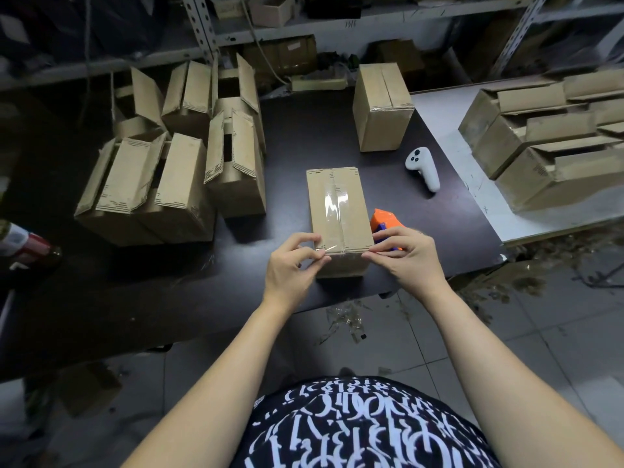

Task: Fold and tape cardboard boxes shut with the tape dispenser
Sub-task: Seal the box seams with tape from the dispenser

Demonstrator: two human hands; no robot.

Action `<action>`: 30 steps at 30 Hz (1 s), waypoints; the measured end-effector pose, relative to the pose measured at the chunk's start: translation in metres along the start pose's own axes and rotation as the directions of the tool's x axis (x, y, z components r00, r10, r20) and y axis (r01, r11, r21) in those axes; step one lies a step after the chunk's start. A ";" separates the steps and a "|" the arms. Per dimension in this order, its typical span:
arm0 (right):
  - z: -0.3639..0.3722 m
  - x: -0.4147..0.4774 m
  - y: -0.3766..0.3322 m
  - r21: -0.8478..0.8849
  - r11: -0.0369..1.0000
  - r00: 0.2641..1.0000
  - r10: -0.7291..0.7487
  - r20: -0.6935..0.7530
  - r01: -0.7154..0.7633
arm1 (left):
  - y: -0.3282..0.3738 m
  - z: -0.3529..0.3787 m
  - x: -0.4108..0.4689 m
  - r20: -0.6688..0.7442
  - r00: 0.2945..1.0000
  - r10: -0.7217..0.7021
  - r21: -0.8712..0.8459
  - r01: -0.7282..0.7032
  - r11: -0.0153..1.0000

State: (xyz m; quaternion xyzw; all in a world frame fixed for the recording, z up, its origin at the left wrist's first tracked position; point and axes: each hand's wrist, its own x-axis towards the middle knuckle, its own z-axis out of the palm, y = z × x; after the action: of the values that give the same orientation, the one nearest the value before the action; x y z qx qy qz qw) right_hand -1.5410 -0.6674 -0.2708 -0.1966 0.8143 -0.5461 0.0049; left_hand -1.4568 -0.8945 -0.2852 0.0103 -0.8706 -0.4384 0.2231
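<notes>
Cardboard box lay shut on the dark table close to its front edge, with clear tape along the top seam; a short strip of tape stretched across the box's near top edge; the left hand pinched the strip's left end at the near left corner, and the right hand pinched the other end at the near right corner, so the box sat between the two grips; the orange and blue tape dispenser lay just beside the box's right side, partly behind the right hand; a white controller lay farther right; a sealed box stood beyond; open boxes crowded the left; a stack of boxes lay at right.
</notes>
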 end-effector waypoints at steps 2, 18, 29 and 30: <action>-0.001 0.002 0.001 -0.056 0.996 0.997 -0.070 0.021 0.071 | 0.000 0.000 0.002 0.000 1.000 0.012 0.032 -0.012 0.999; 0.010 -0.002 0.001 -0.066 0.997 0.996 -0.056 -0.069 0.051 | 0.013 0.003 0.010 0.007 0.999 -0.032 0.169 0.031 0.985; 0.010 0.000 -0.001 -0.028 0.999 0.995 0.030 -0.094 -0.033 | 0.017 0.009 0.014 -0.006 1.000 -0.008 0.212 0.009 0.977; 0.006 0.000 0.002 -0.010 0.998 0.994 0.053 -0.095 -0.054 | 0.017 0.008 0.013 -0.007 1.000 0.003 0.163 -0.002 0.987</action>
State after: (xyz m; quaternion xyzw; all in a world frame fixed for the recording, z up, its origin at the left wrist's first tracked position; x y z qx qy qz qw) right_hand -1.5402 -0.6722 -0.2752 -0.1487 0.8219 -0.5495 -0.0203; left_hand -1.4686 -0.8807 -0.2719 0.0291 -0.9028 -0.3652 0.2254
